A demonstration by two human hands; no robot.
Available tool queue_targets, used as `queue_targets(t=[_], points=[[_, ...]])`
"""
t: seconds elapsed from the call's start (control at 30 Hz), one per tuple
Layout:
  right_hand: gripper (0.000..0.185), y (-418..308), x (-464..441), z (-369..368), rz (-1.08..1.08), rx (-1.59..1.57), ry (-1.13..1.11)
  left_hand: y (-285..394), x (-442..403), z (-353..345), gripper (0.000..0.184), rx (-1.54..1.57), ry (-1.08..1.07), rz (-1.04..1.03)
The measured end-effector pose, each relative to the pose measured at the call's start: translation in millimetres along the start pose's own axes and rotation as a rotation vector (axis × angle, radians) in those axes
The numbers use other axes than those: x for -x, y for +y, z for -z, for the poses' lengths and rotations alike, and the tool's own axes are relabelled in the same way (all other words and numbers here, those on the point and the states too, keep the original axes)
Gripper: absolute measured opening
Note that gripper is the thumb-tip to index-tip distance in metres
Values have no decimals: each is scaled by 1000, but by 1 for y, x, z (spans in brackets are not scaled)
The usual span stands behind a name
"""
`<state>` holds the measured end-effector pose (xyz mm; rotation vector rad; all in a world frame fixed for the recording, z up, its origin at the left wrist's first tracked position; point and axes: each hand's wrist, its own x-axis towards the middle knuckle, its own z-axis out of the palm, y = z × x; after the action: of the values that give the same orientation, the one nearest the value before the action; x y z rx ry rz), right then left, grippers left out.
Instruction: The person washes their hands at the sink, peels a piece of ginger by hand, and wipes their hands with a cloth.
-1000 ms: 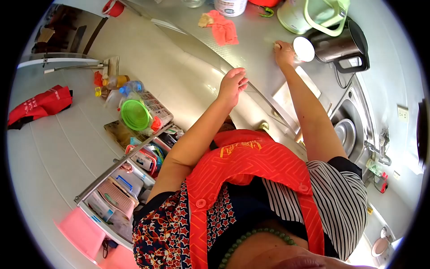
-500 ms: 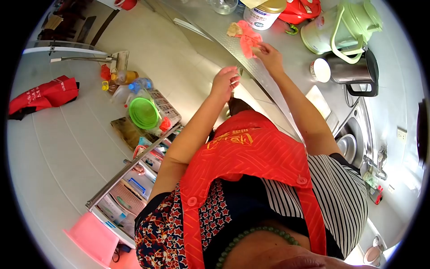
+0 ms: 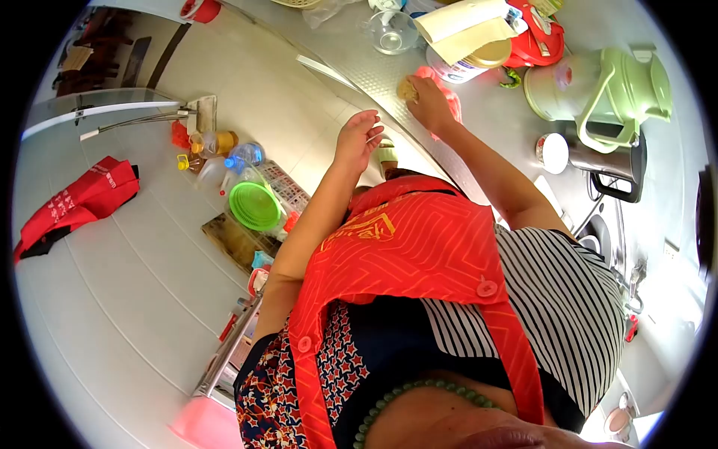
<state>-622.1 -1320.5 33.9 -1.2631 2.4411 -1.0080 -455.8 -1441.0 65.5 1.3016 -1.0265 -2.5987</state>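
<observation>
Pink cloth (image 3: 452, 99) on metal counter (image 3: 490, 123), beside lidded tub (image 3: 455, 69) | right hand (image 3: 431, 107) over it, fingers at tan wad (image 3: 407, 90), grip unclear | left hand (image 3: 358, 141) empty, loosely curled | hands apart

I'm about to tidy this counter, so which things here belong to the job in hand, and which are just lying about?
Probably in the job:
- pink cloth, under the right hand
- tan piece, at its fingertips

Seemingly just lying about:
- glass bowl
- lidded tub
- green jug
- paper cup
- dark kettle
</observation>
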Motion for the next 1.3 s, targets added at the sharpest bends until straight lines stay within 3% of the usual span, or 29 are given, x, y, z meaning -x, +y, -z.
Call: queue_targets(t=[0.17,0.27,0.37,0.6,0.7,1.03,1.17,1.3], points=[[37,-9,0,5,-156,-54,-114,13,-19,6,22,-12,-26,59],[28,-19,-5,7,-199,-115,-36,26,-26,10,22,-46,-71,75],[27,-55,-18,19,-459,-343,21,48,-33,21,23,-51,-115,92],[24,-70,-67,-16,-317,52,202,140,-50,83,25,-127,-244,72],[23,-98,-89,-26,-406,21,227,183,-59,126,25,-110,-209,39],[21,-175,-156,-86,-340,80,284,265,-77,222,27,-100,-193,19],[23,-214,-198,-111,-439,-299,160,290,-76,239,35,-135,-271,-69],[25,-274,-243,-143,-436,-950,13,316,-71,244,39,-86,-322,-229]])
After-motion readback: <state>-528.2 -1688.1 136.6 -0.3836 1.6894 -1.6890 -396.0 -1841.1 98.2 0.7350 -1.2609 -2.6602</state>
